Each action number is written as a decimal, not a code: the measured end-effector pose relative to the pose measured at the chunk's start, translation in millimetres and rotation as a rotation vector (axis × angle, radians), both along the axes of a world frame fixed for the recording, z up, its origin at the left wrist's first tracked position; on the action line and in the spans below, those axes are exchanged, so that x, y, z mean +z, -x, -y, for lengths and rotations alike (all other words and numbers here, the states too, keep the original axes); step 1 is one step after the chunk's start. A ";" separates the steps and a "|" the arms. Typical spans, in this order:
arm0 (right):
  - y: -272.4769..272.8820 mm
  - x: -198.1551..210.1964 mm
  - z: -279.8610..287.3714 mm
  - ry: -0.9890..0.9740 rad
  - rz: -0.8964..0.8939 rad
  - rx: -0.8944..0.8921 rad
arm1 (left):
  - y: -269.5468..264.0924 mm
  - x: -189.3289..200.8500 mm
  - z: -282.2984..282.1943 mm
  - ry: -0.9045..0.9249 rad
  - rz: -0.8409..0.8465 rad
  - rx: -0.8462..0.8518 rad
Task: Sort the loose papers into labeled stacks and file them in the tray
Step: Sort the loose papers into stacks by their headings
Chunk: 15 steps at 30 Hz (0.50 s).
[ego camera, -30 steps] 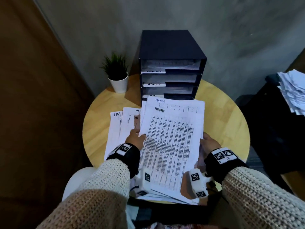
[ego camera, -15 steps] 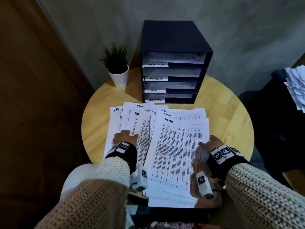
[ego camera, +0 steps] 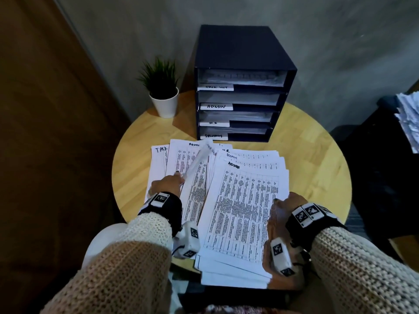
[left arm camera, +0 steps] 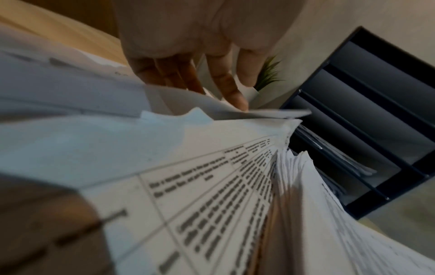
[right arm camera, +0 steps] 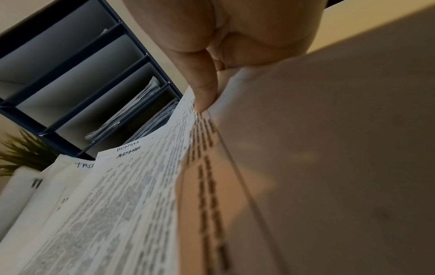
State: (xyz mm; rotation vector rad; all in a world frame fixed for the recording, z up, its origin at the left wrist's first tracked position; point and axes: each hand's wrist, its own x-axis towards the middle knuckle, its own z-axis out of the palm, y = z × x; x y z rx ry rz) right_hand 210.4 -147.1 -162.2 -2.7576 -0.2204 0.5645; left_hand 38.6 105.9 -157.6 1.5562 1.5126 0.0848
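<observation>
A black tray [ego camera: 244, 48] with slots labelled TASK LIST, ADMIN, H.R and SECURITY stands at the back of the round table [ego camera: 313, 155]. Printed papers lie fanned in front of it. My right hand [ego camera: 284, 201] pinches the right edge of the stack topped by an ADMIN sheet [ego camera: 244, 205], thumb [right arm camera: 202, 89] on top. My left hand [ego camera: 166, 184] lies with straight fingers [left arm camera: 226, 87] on the left pile [ego camera: 179, 159], at a sheet whose edge curls up [ego camera: 197, 159]. A sheet marked TASK [ego camera: 158, 159] sticks out at the far left.
A small potted plant [ego camera: 163, 91] stands left of the tray. A messy stack of more papers [ego camera: 408, 118] lies on dark furniture at the right edge. A wooden wall runs along the left, and bare tabletop shows on both sides of the papers.
The ADMIN stack, held up in front of the tray before, has come down flat and nearer to me. My left hand has left it and moved onto the left pile, where a sheet edge lifts.
</observation>
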 end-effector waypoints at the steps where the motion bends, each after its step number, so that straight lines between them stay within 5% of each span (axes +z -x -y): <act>1: -0.4 -1.5 -0.7 -0.006 -0.003 -0.013 | -0.9 2.1 2.5 0.022 0.059 -0.002; 2: -1.1 -2.3 -0.2 -0.010 -0.004 -0.016 | 0.2 4.6 7.9 0.028 0.096 -0.052; 7: -2.9 -14.5 -2.5 -0.204 0.067 -0.065 | 6.2 6.2 23.0 -0.168 0.354 0.227; 10: -5.9 -10.1 -1.4 -0.158 -0.064 -0.009 | 4.9 0.1 17.7 -0.123 0.386 0.254; 15: -4.3 -12.0 -3.7 -0.074 0.015 -0.012 | 16.7 4.6 8.2 -0.084 -0.071 0.009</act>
